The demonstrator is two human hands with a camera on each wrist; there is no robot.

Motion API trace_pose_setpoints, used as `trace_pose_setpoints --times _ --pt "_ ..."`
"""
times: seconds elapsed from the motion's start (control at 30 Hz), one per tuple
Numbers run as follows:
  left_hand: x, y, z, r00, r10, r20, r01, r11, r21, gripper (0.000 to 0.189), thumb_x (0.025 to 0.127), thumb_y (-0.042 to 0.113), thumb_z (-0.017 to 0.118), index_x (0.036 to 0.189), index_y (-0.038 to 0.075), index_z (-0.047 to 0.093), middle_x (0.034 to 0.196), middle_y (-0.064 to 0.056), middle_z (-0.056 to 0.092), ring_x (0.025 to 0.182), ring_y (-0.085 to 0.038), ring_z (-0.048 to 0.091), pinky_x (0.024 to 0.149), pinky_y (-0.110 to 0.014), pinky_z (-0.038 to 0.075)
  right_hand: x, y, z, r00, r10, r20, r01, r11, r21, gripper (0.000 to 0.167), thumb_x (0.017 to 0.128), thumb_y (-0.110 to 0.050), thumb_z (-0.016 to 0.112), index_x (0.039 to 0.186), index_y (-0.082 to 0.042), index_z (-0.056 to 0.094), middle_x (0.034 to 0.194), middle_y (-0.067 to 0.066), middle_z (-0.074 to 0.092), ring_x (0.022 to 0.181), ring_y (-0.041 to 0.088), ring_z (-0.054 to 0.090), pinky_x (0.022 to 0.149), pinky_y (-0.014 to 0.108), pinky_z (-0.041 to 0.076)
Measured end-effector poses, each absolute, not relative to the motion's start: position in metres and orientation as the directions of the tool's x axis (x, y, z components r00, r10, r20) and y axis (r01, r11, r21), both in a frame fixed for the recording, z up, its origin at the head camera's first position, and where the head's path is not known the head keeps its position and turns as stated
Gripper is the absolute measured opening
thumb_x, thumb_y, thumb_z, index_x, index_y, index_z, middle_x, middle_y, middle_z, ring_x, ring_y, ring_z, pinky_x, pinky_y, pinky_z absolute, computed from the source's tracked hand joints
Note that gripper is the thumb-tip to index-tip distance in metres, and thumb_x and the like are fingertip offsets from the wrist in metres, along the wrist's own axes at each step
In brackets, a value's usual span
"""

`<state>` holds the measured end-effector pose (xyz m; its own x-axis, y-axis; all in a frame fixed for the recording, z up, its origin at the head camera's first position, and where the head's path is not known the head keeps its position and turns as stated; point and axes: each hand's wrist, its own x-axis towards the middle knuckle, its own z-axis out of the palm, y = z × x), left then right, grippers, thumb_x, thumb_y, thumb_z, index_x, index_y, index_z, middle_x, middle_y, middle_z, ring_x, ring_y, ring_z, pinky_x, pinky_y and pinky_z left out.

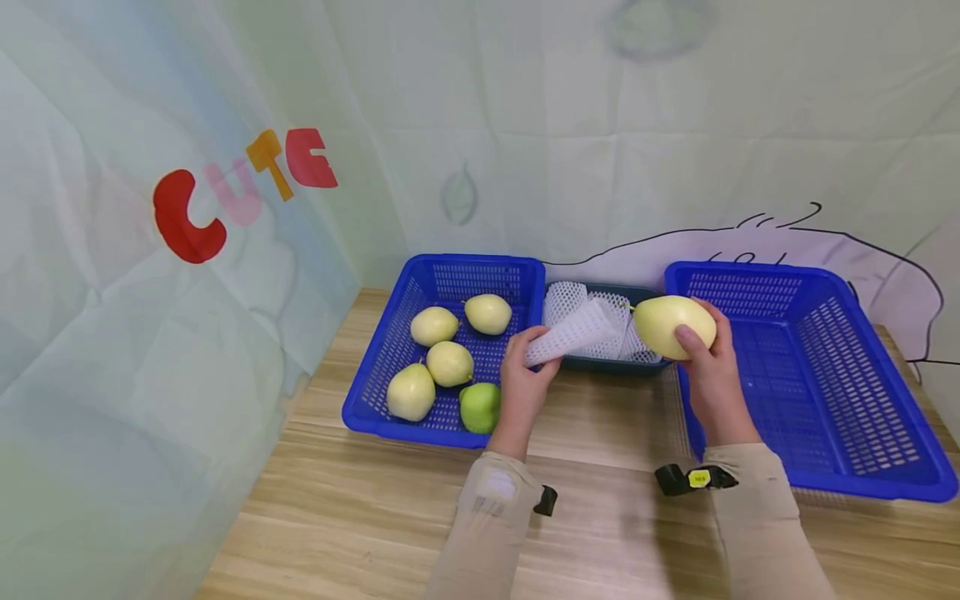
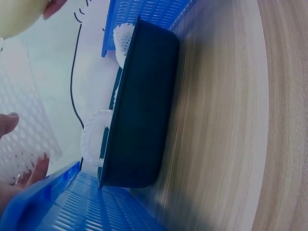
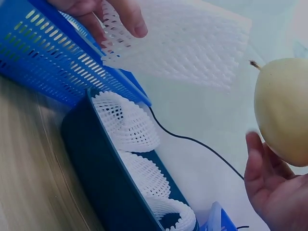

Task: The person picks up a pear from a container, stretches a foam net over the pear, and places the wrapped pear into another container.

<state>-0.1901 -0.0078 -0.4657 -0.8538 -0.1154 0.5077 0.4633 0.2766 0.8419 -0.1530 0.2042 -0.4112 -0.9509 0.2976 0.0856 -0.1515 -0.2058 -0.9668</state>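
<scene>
Above the dark green tray, a white foam net sleeve is pinched between the left hand's thumb and fingers. Over the tray's right end, the right hand grips a pale yellow pear by its rounded end. The smooth pear could slip if that hold loosens; the thin mesh might tear if the stem snags it.

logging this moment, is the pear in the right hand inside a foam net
No, the pear in the right hand is bare, and the left hand holds a white foam net apart from it.
</scene>
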Motion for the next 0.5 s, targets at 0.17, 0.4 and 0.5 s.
trace_pose_setpoints --times 0.17,0.4,0.5 --pt "-0.1897 -0.0076 -0.4658 -0.854 -0.075 0.515 0.479 0.276 0.834 0.037 0.071 -0.003 0.074 0.106 0.003 0.063 0.108 -0.013 0.059 0.105 -0.026 0.054 0.096 -0.033 0.038 -0.1525 0.2050 -0.4098 -0.964 0.258 0.071 -0.118 -0.175 -0.977 0.048 0.094 -0.017 0.053 0.136 -0.024 0.031 0.122 -0.003 0.035 0.096 0.013 0.049 0.069 0.019 0.043" --pt "-0.1893 -0.0072 -0.4664 -0.845 -0.030 0.534 0.504 0.288 0.814 0.038 0.070 -0.005 0.073 0.106 0.004 0.063 0.109 -0.012 0.058 0.107 -0.025 0.052 0.097 -0.032 0.038 -0.1532 0.2013 -0.4126 -0.962 0.265 0.069 -0.095 -0.087 -0.992 0.040 0.095 -0.016 0.051 0.129 -0.027 0.033 0.119 -0.006 0.036 0.097 0.012 0.043 0.070 0.021 0.039" --pt "-0.1895 -0.0071 -0.4670 -0.845 -0.013 0.535 0.509 0.287 0.811 0.039 0.069 -0.007 0.072 0.106 0.005 0.063 0.110 -0.012 0.057 0.108 -0.026 0.052 0.097 -0.032 0.038 -0.1531 0.1996 -0.4140 -0.965 0.253 0.072 -0.088 -0.049 -0.995 0.041 0.095 -0.017 0.051 0.132 -0.026 0.034 0.119 -0.007 0.037 0.097 0.011 0.042 0.072 0.022 0.037"
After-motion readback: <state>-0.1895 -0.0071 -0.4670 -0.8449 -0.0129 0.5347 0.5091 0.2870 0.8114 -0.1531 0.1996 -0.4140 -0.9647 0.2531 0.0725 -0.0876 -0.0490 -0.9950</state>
